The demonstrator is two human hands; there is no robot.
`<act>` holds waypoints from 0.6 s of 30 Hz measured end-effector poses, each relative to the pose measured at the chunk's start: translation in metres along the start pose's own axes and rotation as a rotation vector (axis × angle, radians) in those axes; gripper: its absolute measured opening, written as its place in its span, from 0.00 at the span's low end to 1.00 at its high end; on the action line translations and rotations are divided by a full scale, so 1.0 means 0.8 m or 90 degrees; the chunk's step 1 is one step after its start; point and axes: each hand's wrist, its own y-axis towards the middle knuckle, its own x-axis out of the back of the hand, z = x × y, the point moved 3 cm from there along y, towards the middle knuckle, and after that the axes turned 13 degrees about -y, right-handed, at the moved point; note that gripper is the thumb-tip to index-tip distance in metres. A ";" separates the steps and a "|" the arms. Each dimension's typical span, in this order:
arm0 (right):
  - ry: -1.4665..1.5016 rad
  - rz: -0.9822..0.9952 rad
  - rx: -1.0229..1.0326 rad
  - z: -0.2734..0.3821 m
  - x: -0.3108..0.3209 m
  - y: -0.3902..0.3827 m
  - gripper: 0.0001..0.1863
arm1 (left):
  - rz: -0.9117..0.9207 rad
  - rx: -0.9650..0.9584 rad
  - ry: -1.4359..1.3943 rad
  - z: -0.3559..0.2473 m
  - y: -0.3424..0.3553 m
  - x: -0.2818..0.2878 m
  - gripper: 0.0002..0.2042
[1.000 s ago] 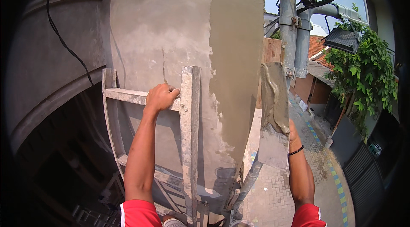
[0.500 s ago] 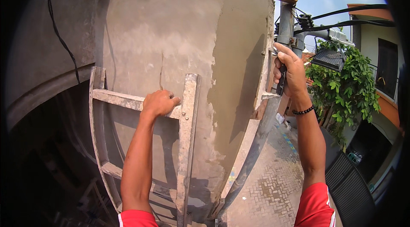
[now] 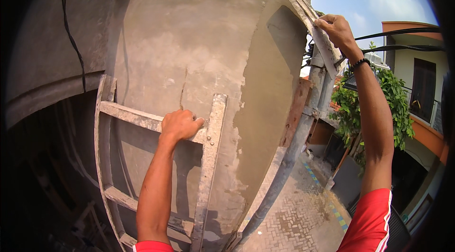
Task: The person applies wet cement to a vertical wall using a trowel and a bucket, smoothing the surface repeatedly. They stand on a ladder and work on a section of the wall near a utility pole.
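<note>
My left hand (image 3: 180,125) is closed over the upper crossbar of a cement-spattered scaffold frame (image 3: 215,128), close to its right post. Raised at the upper right, my right hand (image 3: 336,33) has its fingers bent around the edge of a long, plaster-crusted batten (image 3: 316,24). The batten slants from the wall's top corner down to the right, before a grey pole. Behind the frame stands a plastered wall (image 3: 189,29). A darker, damp-looking plaster band (image 3: 268,109) runs down its right side. The black-handled tool seen earlier does not show.
A grey metal pole (image 3: 289,164) rises beside the wall's right edge. Black cables (image 3: 403,48) stretch off to the right above a leafy tree (image 3: 391,105). Far below lies a paved lane (image 3: 294,214). Another black cable (image 3: 71,34) hangs at the left.
The batten has come away from the wall's right edge and now tilts. My right hand has moved up onto it, and the black handle is out of sight. My left hand stays on the crossbar.
</note>
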 end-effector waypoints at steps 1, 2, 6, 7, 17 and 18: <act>-0.019 -0.015 -0.001 0.000 0.000 0.006 0.22 | -0.002 -0.001 -0.001 0.000 0.000 -0.001 0.22; -0.010 0.004 -0.018 0.007 -0.001 0.009 0.22 | -0.007 0.001 0.001 0.003 -0.001 0.001 0.22; -0.028 0.026 0.035 0.020 -0.006 0.024 0.20 | -0.006 0.011 -0.001 0.004 -0.001 0.001 0.21; -0.067 0.033 0.082 0.007 -0.012 0.037 0.20 | 0.002 0.012 -0.007 -0.001 0.001 -0.003 0.21; -0.192 0.261 0.269 0.084 -0.087 -0.128 0.16 | -0.020 0.010 0.011 0.011 -0.006 0.005 0.22; -0.222 0.272 0.273 0.086 -0.089 -0.151 0.16 | -0.022 0.007 0.008 0.009 -0.004 0.005 0.22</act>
